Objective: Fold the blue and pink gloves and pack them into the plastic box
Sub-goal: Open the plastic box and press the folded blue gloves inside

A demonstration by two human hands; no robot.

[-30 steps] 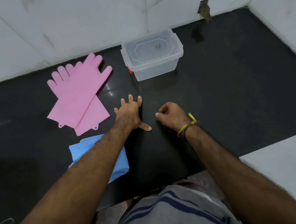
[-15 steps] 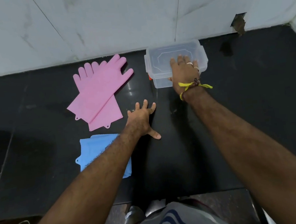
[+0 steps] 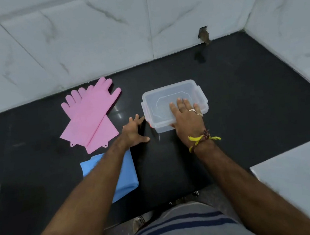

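Observation:
Two pink gloves [image 3: 91, 114] lie flat and crossed on the black counter, left of the middle. Folded blue gloves [image 3: 127, 176] sit nearer to me, partly hidden under my left forearm. The clear plastic box [image 3: 160, 101] has its lid on and stands right of the pink gloves. My right hand [image 3: 186, 120] presses on the lid with the thumb against the near wall, gripping the box. My left hand [image 3: 133, 132] rests flat on the counter with fingers spread, just left of the box and holding nothing.
White marble walls [image 3: 104, 37] close off the counter at the back and right. A chipped hole [image 3: 204, 35] shows low in the back wall. A white ledge [image 3: 298, 179] stands at the near right. The counter's front edge runs just before my lap.
My right hand reached from the counter to the box, gripped it and drew it away from the back wall toward me. My left hand stayed flat on the counter.

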